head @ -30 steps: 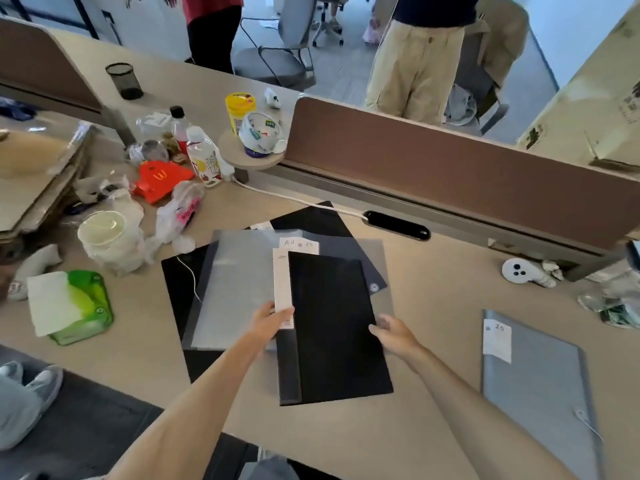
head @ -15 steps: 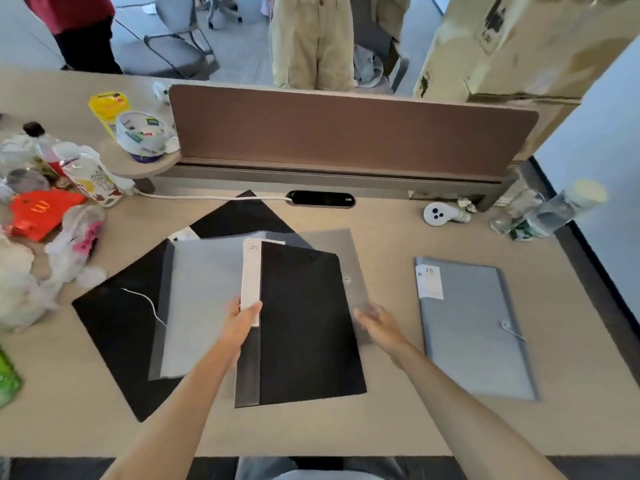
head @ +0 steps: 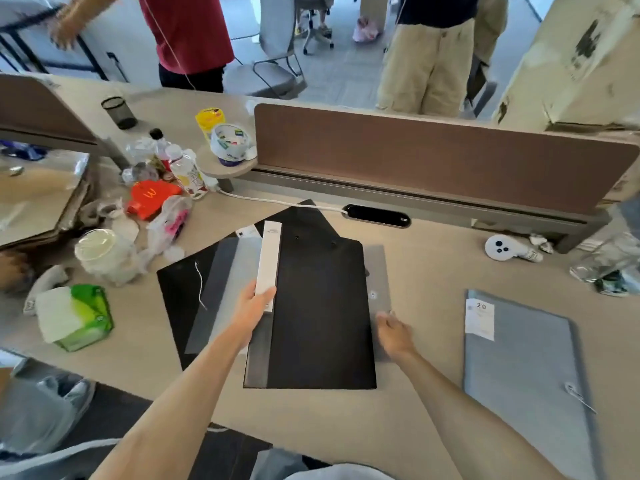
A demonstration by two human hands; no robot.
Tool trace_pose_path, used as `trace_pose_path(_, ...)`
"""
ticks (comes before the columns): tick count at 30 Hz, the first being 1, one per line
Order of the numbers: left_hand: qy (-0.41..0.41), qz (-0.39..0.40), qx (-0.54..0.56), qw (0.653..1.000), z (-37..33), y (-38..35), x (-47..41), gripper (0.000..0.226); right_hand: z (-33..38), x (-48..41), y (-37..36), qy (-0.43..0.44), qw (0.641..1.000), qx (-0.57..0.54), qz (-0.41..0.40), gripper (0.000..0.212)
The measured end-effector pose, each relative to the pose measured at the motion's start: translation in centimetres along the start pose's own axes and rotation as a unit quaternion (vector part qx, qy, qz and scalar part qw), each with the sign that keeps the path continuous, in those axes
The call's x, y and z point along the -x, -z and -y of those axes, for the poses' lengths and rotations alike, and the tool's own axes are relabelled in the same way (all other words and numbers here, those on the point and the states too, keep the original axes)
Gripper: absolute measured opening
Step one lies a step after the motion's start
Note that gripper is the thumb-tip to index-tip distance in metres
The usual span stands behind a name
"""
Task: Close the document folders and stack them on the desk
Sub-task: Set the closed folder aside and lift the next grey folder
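Note:
A closed black folder [head: 322, 313] with a white spine label [head: 270, 265] lies in the middle of the desk [head: 426, 271]. It sits on an open translucent grey folder [head: 235, 271], which lies on an open black folder [head: 180, 296]. My left hand [head: 254, 306] grips the top folder's left spine edge, thumb on the label. My right hand [head: 393, 332] is blurred, just off the folder's right edge, over the grey flap with fingers relaxed. A closed grey folder [head: 519, 368] with a "20" label lies apart at the right.
Bottles, cups, a red carton [head: 152, 199], plastic bags and a green tissue pack [head: 76, 317] crowd the desk's left side. A brown divider panel [head: 433, 157] runs along the back, with a white cable and black grommet below it. Two people stand beyond.
The black folder has stayed on the pile under both hands. My right hand has slipped slightly right off its edge. The camera view has swung back to the left.

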State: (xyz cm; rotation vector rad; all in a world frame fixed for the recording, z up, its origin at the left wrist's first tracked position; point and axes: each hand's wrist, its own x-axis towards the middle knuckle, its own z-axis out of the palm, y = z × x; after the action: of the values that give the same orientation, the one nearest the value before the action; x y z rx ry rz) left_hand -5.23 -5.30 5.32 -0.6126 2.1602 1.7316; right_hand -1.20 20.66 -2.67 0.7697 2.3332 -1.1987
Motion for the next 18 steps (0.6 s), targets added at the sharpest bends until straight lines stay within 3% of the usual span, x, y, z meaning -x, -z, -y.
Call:
trace_pose_path(4, 0.008, -0.016, -0.005, 1.0, 0.6, 2.6, -0.5, 0.027, 3.1, 0.2, -0.9, -0.008, 0.994, -0.088, 0.064, 0.055)
trace_pose_path(9, 0.0, 0.032, 0.047, 0.998, 1.0, 2.0, -1.5, 0.023, 4.6, 2.1, 0.6, 0.061, 0.981, -0.182, 0.036, 0.039)
trace_pose_path(12, 0.013, 0.07, 0.054, 0.996, 1.4, -1.0, -1.8, 0.029, 2.9, 2.8, 2.3, 0.07, 0.984, -0.165, -0.003, 0.034)
trace_pose_path(16, 0.003, 0.104, 0.013, 0.994, 2.6, -6.9, -1.3, 0.029, -1.4, 3.7, 5.5, 0.006, 0.988, -0.119, -0.099, 0.028)
trace_pose_path(18, -0.013, 0.116, -0.028, 0.993, 2.9, -9.7, -0.5, 0.033, -3.5, 3.9, 7.0, -0.023, 0.99, -0.096, -0.103, 0.026)
